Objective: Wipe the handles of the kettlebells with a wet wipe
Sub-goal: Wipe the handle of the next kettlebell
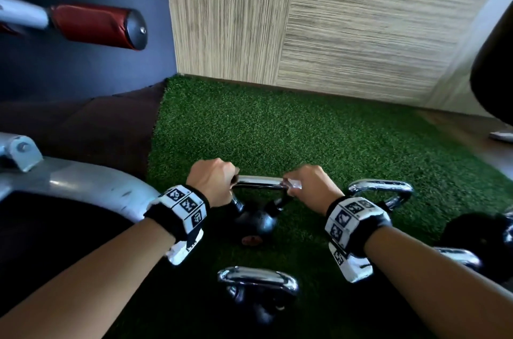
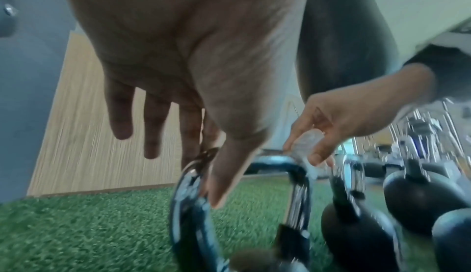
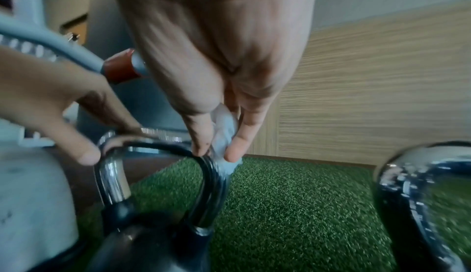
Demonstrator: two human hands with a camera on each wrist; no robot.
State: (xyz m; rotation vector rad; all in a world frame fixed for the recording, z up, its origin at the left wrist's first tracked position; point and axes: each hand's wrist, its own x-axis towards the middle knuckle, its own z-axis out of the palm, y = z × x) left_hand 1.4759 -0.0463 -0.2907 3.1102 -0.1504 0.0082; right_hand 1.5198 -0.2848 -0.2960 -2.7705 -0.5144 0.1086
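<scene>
A black kettlebell (image 1: 255, 220) with a chrome handle (image 1: 259, 181) stands on the green turf (image 1: 277, 130) in the middle of the head view. My left hand (image 1: 219, 180) holds the handle's left corner; in the left wrist view the thumb (image 2: 224, 175) and forefinger pinch the chrome there while the other fingers hang straight. My right hand (image 1: 302, 186) pinches a small white wet wipe (image 1: 293, 184) against the handle's right corner. In the right wrist view the wipe (image 3: 224, 131) sits between thumb and finger on the bend of the handle (image 3: 213, 177).
Other kettlebells stand close by: one near me (image 1: 258, 281), one just right of my right hand (image 1: 380, 188), more at the far right (image 1: 477, 233). A grey machine frame (image 1: 83, 183) and red padded roller (image 1: 94, 26) are on the left. A wood-pattern wall (image 1: 333, 19) backs the turf.
</scene>
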